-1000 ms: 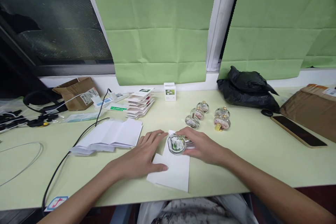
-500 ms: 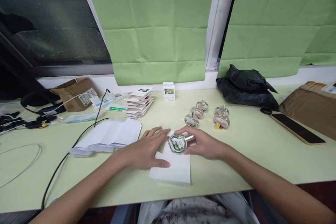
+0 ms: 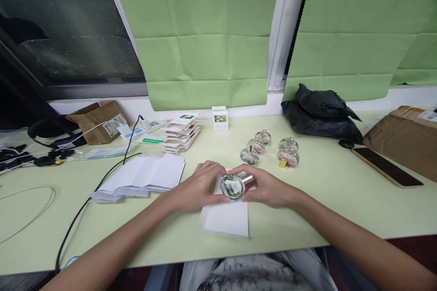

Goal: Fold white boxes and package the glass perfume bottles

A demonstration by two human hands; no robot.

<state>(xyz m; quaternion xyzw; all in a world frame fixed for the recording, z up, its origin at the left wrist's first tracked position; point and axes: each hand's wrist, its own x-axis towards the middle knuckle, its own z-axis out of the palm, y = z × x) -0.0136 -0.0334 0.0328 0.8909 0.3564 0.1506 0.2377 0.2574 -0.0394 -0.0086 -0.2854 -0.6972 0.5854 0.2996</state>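
A small round glass bottle (image 3: 232,187) with a green label and a silver cap lies on a folded white sheet (image 3: 226,217) at the table's near middle. My right hand (image 3: 269,188) grips the bottle from the right, fingers around the cap end. My left hand (image 3: 198,188) has curled in from the left; its fingers touch the bottle and lift the sheet's left edge against it. Several similar glass bottles (image 3: 256,146) stand just behind my hands.
A pile of white folded sheets (image 3: 143,176) lies to the left, with a black cable (image 3: 88,200) across it. Behind are a stack of flat cartons (image 3: 180,133), a small white box (image 3: 220,118), a black bag (image 3: 321,113), a phone (image 3: 385,167) and brown parcels (image 3: 403,138).
My left hand has slid right from lying flat on the sheet and curled up against the bottle, raising the sheet's left edge. My right hand stays on the bottle.
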